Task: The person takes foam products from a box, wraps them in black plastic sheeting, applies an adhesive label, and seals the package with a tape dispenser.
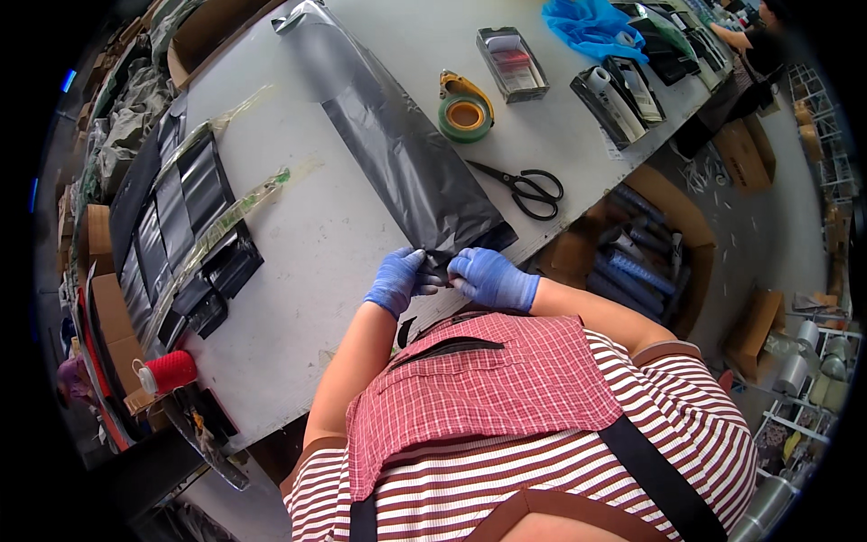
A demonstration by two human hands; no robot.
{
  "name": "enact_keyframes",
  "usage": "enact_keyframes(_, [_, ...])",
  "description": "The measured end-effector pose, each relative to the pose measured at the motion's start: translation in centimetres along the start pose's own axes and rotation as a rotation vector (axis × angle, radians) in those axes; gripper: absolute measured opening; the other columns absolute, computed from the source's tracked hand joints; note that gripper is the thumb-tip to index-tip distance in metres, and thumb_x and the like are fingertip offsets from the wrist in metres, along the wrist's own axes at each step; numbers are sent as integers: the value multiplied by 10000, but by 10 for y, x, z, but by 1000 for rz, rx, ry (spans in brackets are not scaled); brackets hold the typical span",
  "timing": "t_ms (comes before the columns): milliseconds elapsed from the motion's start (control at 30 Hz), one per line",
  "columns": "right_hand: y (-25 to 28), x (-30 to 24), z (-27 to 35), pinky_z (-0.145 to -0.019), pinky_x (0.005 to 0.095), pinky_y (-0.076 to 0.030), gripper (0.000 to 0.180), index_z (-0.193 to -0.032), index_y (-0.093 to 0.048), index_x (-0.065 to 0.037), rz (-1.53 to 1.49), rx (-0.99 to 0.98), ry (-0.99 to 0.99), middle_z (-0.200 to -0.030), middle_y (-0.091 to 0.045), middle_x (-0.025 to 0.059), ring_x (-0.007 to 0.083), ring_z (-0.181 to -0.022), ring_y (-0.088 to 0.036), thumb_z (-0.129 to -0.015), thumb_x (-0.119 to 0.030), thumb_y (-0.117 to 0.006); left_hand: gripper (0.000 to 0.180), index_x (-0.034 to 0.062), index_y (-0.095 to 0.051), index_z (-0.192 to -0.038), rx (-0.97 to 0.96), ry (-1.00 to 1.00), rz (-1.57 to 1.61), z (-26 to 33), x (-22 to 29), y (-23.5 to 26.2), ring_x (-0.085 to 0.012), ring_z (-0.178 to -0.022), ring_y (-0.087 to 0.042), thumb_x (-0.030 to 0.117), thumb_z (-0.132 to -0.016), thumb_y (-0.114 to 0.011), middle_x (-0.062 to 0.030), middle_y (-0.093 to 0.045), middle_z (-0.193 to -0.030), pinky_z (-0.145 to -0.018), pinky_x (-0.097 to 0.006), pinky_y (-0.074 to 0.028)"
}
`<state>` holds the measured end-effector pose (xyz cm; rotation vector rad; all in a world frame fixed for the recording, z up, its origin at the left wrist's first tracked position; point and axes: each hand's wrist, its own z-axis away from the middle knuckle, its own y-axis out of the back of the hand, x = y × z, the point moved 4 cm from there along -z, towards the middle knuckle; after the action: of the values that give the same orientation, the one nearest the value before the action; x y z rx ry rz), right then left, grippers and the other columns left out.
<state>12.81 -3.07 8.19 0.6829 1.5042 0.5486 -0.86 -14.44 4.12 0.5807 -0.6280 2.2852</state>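
A long dark grey plastic bag (397,135) lies across the white table, its near end toward me. At that end my left hand (398,280), in a blue glove, pinches the gathered plastic. My right hand (492,278), gloved alike, closes on the same edge just beside it. Between the hands the plastic is bunched and dark; what the bag holds is hidden. To the right of the bag lie black scissors (528,188), blades toward the bag. Beyond them sits a yellow tape dispenser (466,110) with a green roll.
Flat black packages (185,217) bound with clear tape lie at left, near a red spool (169,371). Small open boxes (513,63) and a blue plastic bag (591,27) stand at the far right. Below the table's right edge, a carton (691,208) holds rolls. Another person (754,45) works far right.
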Motion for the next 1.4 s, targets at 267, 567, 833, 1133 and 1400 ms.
enact_keyframes(267, [-16,95,161,-784,447,-499,219,-927,-620,-45,103,-213,-282,-939,-610,177,366,-893,-602,-839,-244,-593,222,15,-589,-1043,1,-60,-105,-3,-12,-6,-252,-608,-677,214,-982,-513,-132,-655,-804,-524,-339,-581])
enact_keyframes(567, [48,116,239,-809,459,-519,309,-1014,-665,-38,256,-423,-888,-960,-681,201,388,-913,-646,-830,-279,-605,602,168,-500,-1366,223,-1096,-1736,46,93,-42,-284,-1310,-444,156,-775,-616,-84,-500,-1386,-1056,-490,-359])
enact_keyframes(833, [98,97,56,-887,407,-494,347,-1122,-601,-106,403,255,24,-1162,-617,125,315,-1047,-595,-776,-92,-616,578,186,-552,-1347,90,-1405,-2007,12,53,-47,-268,-1402,-345,214,-776,-638,-40,-423,-1478,-1158,-498,-237])
enact_keyframes(1133, [78,109,16,-950,397,-496,360,-1088,-631,-107,308,229,424,-1242,-615,95,294,-1146,-583,-737,-29,-656,498,196,-605,-1290,280,-1443,-1708,15,17,-34,-233,-1337,-410,210,-794,-654,-30,-451,-1414,-1151,-446,-282])
enact_keyframes(1400, [85,107,-2,-798,248,-514,172,-1057,-685,-2,-566,248,-249,-952,-713,106,158,-857,-674,-928,-102,-632,277,37,-661,-1093,184,-859,-353,15,7,8,-155,-958,-607,272,-955,-612,-30,-684,-995,-885,-301,-464])
